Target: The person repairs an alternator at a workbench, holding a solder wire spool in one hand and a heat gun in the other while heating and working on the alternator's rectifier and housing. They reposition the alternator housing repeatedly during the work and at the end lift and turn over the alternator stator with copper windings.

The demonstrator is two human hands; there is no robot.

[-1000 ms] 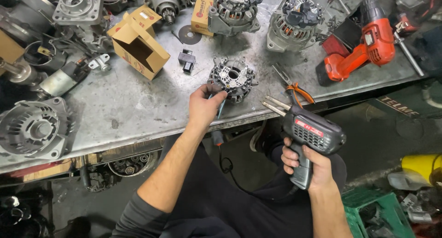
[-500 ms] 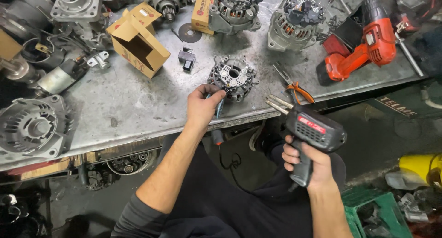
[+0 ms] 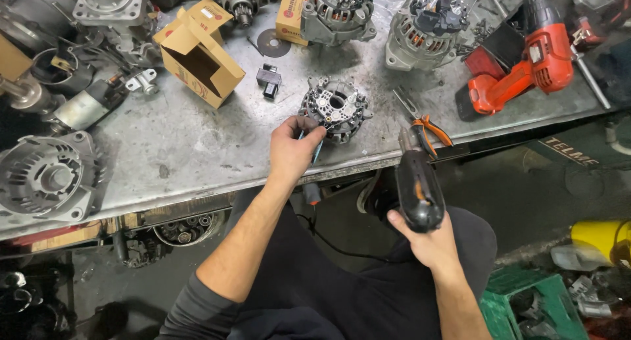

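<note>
Rectifier plate [image 3: 335, 108] frame centre, left hand [image 3: 292, 149] pinching thin tool against it, right hand [image 3: 427, 238] gripping black soldering gun [image 3: 416, 189], pliers [image 3: 427, 126] beside, open brown carton [image 3: 195, 54] upper left.

Grey metal rectifier plate [image 3: 336, 108] at left hand [image 3: 292, 149]; black soldering gun [image 3: 418, 189] (orange-accented) in right hand [image 3: 427, 242]; orange-handled pliers [image 3: 427, 129] beyond it; red drill [image 3: 519, 67] farther right.

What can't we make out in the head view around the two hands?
- Tip of the tool in the left hand: hidden by its fingers against the alternator end plate.
- Nose of the black soldering gun in the right hand: foreshortened, shape unclear.
- Pliers: part hidden behind the gun.
- Alternator housing: cut by left edge.
</note>
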